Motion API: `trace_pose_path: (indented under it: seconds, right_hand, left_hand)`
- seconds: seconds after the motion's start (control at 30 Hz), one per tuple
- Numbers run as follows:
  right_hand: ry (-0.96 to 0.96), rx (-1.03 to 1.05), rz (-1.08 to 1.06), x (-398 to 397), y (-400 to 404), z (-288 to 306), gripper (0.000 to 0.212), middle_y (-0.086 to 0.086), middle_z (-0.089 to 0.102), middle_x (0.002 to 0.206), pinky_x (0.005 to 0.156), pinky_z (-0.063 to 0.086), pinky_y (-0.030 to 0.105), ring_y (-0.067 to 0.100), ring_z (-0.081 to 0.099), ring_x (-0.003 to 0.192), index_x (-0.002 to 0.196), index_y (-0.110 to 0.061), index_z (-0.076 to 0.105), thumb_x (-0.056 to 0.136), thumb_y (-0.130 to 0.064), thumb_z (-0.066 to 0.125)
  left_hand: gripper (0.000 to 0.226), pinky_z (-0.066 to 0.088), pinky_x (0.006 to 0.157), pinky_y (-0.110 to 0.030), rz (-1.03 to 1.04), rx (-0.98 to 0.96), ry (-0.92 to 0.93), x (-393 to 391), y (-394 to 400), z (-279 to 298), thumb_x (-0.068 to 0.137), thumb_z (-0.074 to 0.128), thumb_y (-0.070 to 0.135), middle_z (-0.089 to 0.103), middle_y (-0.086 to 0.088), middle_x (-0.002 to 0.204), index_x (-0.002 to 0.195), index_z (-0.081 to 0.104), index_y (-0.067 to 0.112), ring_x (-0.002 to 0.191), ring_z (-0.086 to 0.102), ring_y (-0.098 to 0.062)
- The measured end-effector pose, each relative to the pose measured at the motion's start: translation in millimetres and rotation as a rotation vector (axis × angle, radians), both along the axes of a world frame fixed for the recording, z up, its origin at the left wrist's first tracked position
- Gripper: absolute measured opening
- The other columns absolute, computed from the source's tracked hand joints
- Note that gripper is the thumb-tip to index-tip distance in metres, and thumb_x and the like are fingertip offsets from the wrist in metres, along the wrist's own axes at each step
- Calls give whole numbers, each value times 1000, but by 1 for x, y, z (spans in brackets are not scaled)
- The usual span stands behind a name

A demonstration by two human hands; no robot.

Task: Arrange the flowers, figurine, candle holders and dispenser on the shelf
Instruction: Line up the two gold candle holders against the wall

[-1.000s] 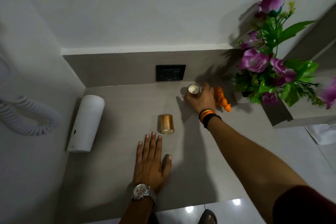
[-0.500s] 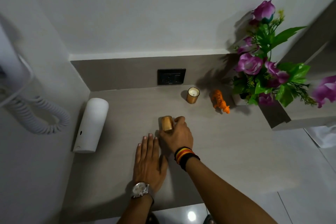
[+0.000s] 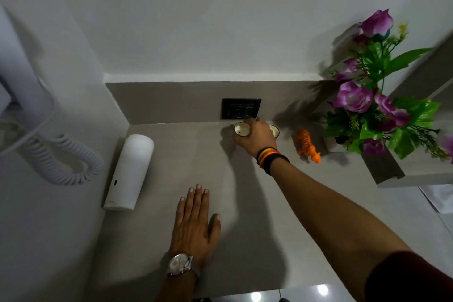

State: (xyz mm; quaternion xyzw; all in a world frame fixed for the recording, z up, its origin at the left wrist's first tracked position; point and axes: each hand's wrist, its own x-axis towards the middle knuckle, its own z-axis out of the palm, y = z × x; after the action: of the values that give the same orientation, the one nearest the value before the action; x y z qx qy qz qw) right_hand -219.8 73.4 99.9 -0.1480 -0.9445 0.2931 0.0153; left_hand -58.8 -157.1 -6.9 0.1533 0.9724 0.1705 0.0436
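Observation:
At the back of the grey shelf (image 3: 171, 179), my right hand (image 3: 257, 137) grips a gold candle holder (image 3: 242, 129), upright below the black wall socket. A second candle holder (image 3: 274, 130) stands just right of that hand, partly hidden by it. Further right stands the orange tiger figurine (image 3: 307, 146), then the purple flowers (image 3: 367, 105) in a white pot. The white dispenser (image 3: 130, 171) lies on its side at the shelf's left. My left hand (image 3: 193, 223) rests flat, palm down, on the shelf near its front edge.
A black socket (image 3: 241, 108) sits in the grey backsplash. A white wall unit with a coiled cord (image 3: 66, 162) hangs on the left wall. A grey ledge (image 3: 411, 174) juts out at the right, beside the flowers.
My right hand picked the lying candle holder up from the shelf's middle and carried it to the back, left of the other holder. The left hand stayed flat.

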Motion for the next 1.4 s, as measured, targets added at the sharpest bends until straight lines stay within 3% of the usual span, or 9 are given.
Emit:
trace_pose_path:
  seconds: [0.2,0.43,0.53,0.6,0.73,0.93,1.1,1.27,1.4]
  right_hand:
    - [-62,85,63,-18,-8,-7,45,12,64,117,83,58,41,32,67,97,110,-13,69,76,-40,78]
    - [-24,-94,13,-3,-7,-19,74,10,56,137,101,53,43,30,60,121,140,-16,53,76,-38,83]
    - [165,-162,-141,32,1,-26,60,-1,62,121,87,58,40,19,64,106,123,-25,56,75,-51,79]
    - [277,-184,-305,54,11,-34,48,-2,61,113,84,61,41,20,66,99,116,-28,51,80,-42,79]
    - [167,-309,-485,53,34,-42,76,9,61,124,98,55,47,29,63,112,140,-15,44,79,-31,85]
    - [52,-282,-432,19,54,-48,54,11,70,125,97,56,44,32,66,115,128,-12,61,82,-32,81]
    - [60,-372,-506,19,51,-53,65,9,68,127,98,54,43,32,65,117,133,-15,52,79,-33,84]
    - [13,-478,-454,42,7,-71,39,-9,60,92,92,55,39,27,66,104,116,-21,53,86,-24,76]
    - [11,-465,-316,26,-20,-71,57,-3,66,103,96,51,36,16,57,95,130,-21,53,81,-33,80]
  left_hand:
    - [70,14,126,-46,-8,8,24,-2,-1,-3,99,34,49,20,-6,170,160,27,15,159,13,-21]
    - [70,11,127,-44,9,5,13,-2,-1,-4,99,34,49,20,-4,171,161,24,17,159,12,-19]
    - [71,7,127,-44,12,3,-2,-1,-1,-4,100,31,50,14,-1,172,162,19,19,160,5,-17]
    - [71,4,128,-43,10,-6,-4,-1,0,-3,101,27,52,8,0,172,162,14,20,160,0,-16]
    - [72,-2,128,-41,8,-20,-21,-1,0,-1,100,18,56,1,2,172,162,8,22,159,-6,-16]
    - [73,-3,128,-39,18,9,-25,-1,1,3,98,15,56,-2,5,171,162,6,23,159,-9,-14]
    - [72,-1,128,-40,20,20,-22,0,2,3,98,19,55,3,4,172,162,10,23,159,-5,-13]
    - [70,1,128,-41,15,2,-7,0,1,2,100,24,52,8,2,172,162,14,21,160,1,-16]
    - [71,1,128,-40,25,-17,-9,-1,2,1,100,25,52,8,2,172,162,14,22,160,1,-15]
